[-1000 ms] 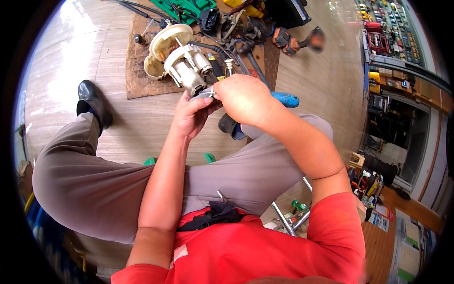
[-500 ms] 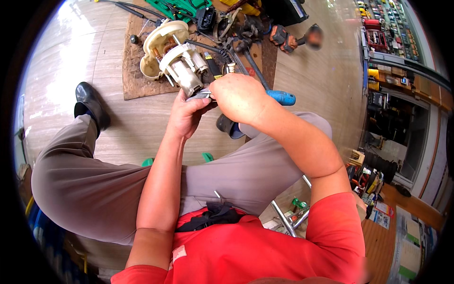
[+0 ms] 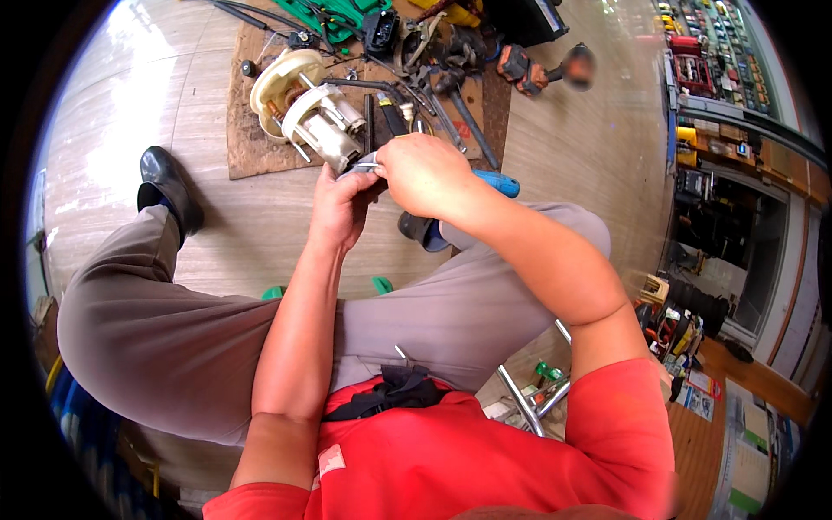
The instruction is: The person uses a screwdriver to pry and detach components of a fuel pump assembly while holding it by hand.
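A cream plastic pump assembly (image 3: 329, 139), with a round flange (image 3: 282, 69), lies tilted at the edge of a cardboard sheet (image 3: 238, 147). My left hand (image 3: 342, 208) is closed around the assembly's lower end, where a small grey metal piece (image 3: 364, 166) shows at the thumb. Just right of it, my right hand (image 3: 425, 178) pinches a thin metal item at that same end; what exactly it is, I cannot make out. A blue tool handle (image 3: 499, 185) sticks out from behind my right hand, and a black-and-yellow handle (image 3: 390, 113) lies beside the assembly.
Dark parts, hoses, wrenches and a green tool case (image 3: 321, 17) crowd the cardboard. An orange-black power tool (image 3: 520, 69) lies right of it on the tiled floor (image 3: 113, 104). Shelves (image 3: 711, 61) and a wooden counter (image 3: 745, 373) line the right. My legs and chrome tubes (image 3: 520, 399) are below.
The pump assembly has shifted left and tilted over, its flange further left. Both hands have moved slightly left with it, still at its lower end.
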### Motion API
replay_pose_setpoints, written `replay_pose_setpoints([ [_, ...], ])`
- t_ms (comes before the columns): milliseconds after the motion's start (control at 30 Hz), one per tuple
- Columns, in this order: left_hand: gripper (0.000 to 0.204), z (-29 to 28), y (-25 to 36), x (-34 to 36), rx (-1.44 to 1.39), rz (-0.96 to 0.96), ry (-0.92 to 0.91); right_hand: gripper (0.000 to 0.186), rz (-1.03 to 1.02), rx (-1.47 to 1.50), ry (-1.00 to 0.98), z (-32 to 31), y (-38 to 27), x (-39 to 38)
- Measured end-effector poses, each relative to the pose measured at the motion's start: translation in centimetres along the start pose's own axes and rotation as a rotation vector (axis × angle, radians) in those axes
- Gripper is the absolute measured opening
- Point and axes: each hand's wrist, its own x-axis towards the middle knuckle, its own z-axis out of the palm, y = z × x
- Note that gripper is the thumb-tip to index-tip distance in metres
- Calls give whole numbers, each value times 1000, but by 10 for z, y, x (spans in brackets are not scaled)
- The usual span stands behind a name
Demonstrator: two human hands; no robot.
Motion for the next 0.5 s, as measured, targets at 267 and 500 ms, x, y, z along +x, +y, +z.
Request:
replay_pose_setpoints([
  [267, 45, -4, -2, 4, -61, 101, -5, 19, 48, 74, 11, 3, -7, 10],
  [500, 44, -9, -1, 7, -95, 89, -3, 19, 76, 126, 1, 12, -6, 16],
])
